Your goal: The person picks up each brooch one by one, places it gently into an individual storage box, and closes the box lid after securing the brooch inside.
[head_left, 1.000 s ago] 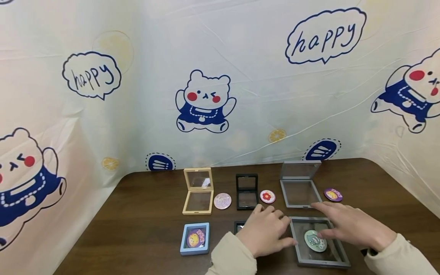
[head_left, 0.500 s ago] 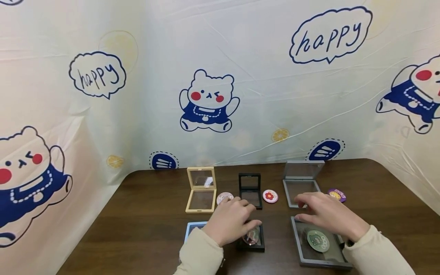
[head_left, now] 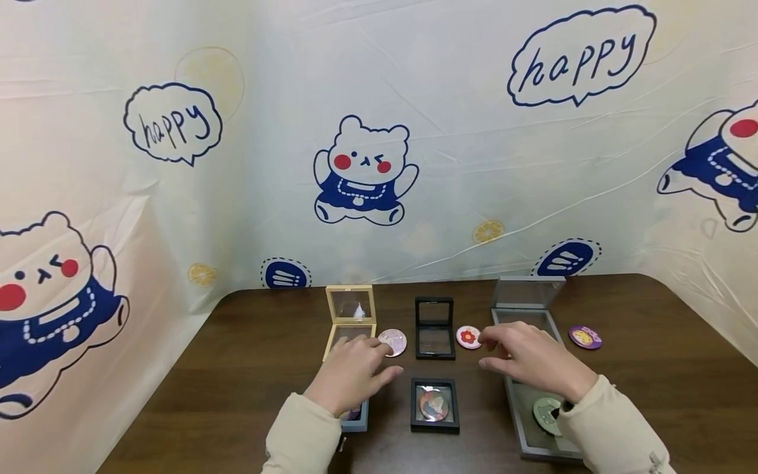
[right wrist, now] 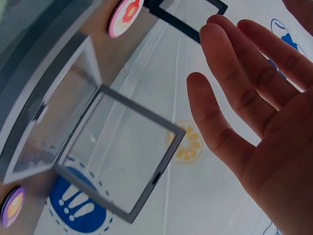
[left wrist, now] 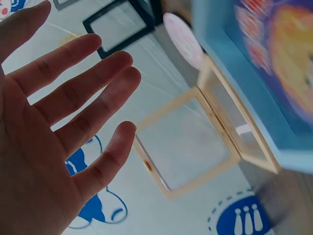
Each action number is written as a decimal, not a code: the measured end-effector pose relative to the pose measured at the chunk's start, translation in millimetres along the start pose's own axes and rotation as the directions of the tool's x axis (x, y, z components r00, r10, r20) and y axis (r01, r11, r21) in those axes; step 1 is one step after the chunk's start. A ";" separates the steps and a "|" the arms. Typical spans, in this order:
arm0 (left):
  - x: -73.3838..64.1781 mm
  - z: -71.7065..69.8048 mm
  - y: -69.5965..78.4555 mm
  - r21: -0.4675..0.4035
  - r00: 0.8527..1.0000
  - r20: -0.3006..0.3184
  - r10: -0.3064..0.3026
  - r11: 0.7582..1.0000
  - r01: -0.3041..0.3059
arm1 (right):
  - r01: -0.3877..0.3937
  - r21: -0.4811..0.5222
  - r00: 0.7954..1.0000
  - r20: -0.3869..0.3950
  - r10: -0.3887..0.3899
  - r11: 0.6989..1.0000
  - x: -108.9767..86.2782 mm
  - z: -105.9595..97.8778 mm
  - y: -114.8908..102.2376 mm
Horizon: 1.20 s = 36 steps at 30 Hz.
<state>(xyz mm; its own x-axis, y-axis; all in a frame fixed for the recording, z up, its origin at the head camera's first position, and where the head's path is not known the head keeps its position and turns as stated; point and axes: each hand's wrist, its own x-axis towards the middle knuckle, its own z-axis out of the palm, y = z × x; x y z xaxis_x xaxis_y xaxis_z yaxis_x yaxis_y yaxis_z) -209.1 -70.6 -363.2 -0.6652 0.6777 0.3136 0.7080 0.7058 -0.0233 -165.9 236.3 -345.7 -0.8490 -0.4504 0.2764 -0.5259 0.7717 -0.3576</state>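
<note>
My left hand (head_left: 349, 372) hovers with fingers spread over the blue display case (head_left: 355, 424), hiding most of it, with its fingertips beside the pale pink round badge (head_left: 395, 341). A wooden-toned case (left wrist: 176, 191) stands with its lid up just beyond. My right hand (head_left: 535, 359) is held above the large grey case (head_left: 516, 421) holding a green badge (head_left: 545, 413), its fingers loosely bent and nothing in them. Behind that hand is an opened grey case (right wrist: 137, 100). Between the hands lies a closed black case (head_left: 435, 428) with a round badge inside.
An opened black case (head_left: 435, 356) stands at the middle back, with a red-flower badge (head_left: 468, 337) to its right. A purple badge (head_left: 585, 338) lies at the back right. A printed curtain (head_left: 444, 164) hangs behind the brown table (head_left: 207, 395).
Both hands have moved left: the left from beside the large grey case, past the closed black case, to the blue one; the right slightly left and away from the green badge.
</note>
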 end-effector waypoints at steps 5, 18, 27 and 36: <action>-7.7 -1.1 -13.0 -0.031 0.998 0.040 -0.051 0.998 0.052 | -0.003 -0.008 1.000 0.011 0.003 1.000 14.5 0.9 -5.8; -29.0 -10.4 -53.0 -0.060 0.974 0.094 -0.204 0.976 0.210 | 0.066 -0.022 0.997 0.028 -0.065 0.998 47.6 12.0 -20.6; -44.3 -3.1 -75.6 -0.075 0.956 0.065 -0.286 0.954 0.290 | 0.090 0.018 0.995 0.047 -0.091 0.996 80.9 27.4 -34.2; -49.9 9.1 -81.9 -0.041 0.940 0.114 -0.322 0.944 0.328 | 0.073 -0.051 0.994 0.089 -0.068 0.996 112.3 57.9 -49.1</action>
<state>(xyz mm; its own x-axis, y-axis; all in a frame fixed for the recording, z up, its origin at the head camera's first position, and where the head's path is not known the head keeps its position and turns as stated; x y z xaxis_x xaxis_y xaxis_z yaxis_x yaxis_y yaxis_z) -236.1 -160.3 -385.5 -0.8803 0.4330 0.1940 0.4593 0.8802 0.1197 -238.4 121.9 -348.7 -0.8125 -0.5402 0.2191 -0.5829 0.7588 -0.2906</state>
